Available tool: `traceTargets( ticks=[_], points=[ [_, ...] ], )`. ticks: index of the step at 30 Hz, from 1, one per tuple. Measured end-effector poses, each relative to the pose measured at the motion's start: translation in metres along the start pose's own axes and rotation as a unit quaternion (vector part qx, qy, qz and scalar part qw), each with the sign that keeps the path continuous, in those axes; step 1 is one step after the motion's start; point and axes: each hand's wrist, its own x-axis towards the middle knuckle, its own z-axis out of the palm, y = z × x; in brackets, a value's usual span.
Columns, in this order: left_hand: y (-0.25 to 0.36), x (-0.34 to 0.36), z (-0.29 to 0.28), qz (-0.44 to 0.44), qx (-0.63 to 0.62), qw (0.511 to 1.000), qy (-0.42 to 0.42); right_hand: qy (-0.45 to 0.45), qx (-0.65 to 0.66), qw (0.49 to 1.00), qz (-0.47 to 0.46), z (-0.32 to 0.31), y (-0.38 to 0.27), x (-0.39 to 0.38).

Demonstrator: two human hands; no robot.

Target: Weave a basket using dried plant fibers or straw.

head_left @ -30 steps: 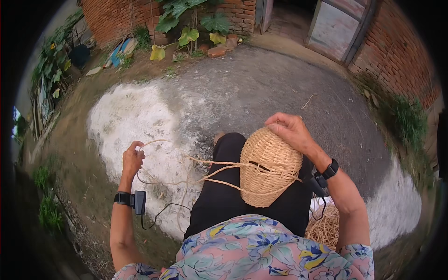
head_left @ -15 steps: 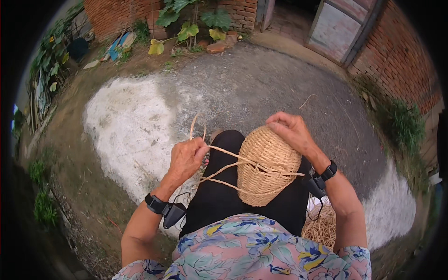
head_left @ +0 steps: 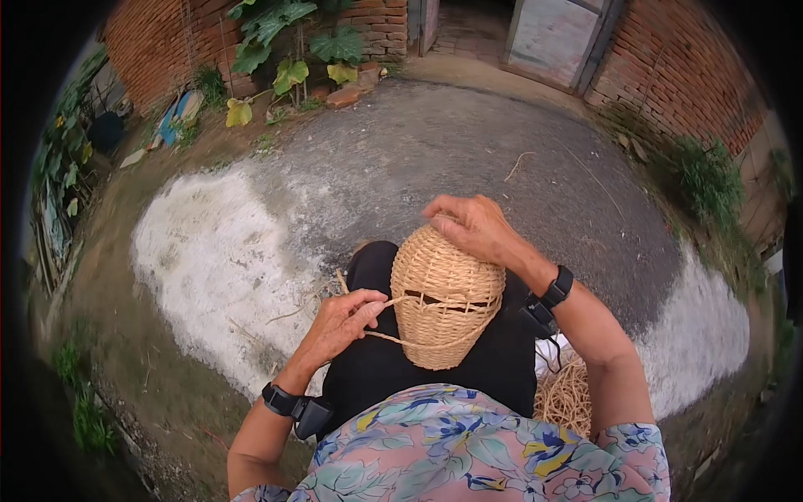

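A pale woven straw basket lies on my black-trousered lap, a dark slit across its middle. My right hand grips the basket's top end, fingers curled over the edge. At the basket's left side, my left hand pinches a twisted straw cord that runs to the slit. Another cord runs from below that hand across the lower part of the basket. Both wrists carry black straps with small dark devices.
A heap of loose straw sits by my right hip. Around me are grey and white-patched ground, brick walls, an open doorway, leafy plants and blue scraps along the wall's foot.
My left hand has moved rightward from out on the left to the basket's side, drawing the cord in. The basket and my right hand appear slightly further left in the view.
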Motion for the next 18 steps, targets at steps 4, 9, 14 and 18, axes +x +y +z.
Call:
traceTargets(
  ticks=[4,9,14,18],
  points=[
    [-0.047,0.015,-0.035,-0.018,-0.035,0.999,-0.033,0.047,0.025,0.998,-0.04,0.009,0.007,-0.002],
    [-0.051,0.033,-0.044,0.002,-0.026,1.0,-0.008,0.055,0.035,0.998,0.009,0.006,-0.002,-0.004],
    [-0.06,0.051,-0.033,0.006,-0.013,1.0,-0.016,0.046,0.028,0.999,0.002,0.006,0.0,-0.003],
    [-0.063,0.032,-0.05,0.005,-0.045,0.999,0.031,0.072,0.08,0.994,-0.01,-0.005,0.0,-0.026]
  ],
)
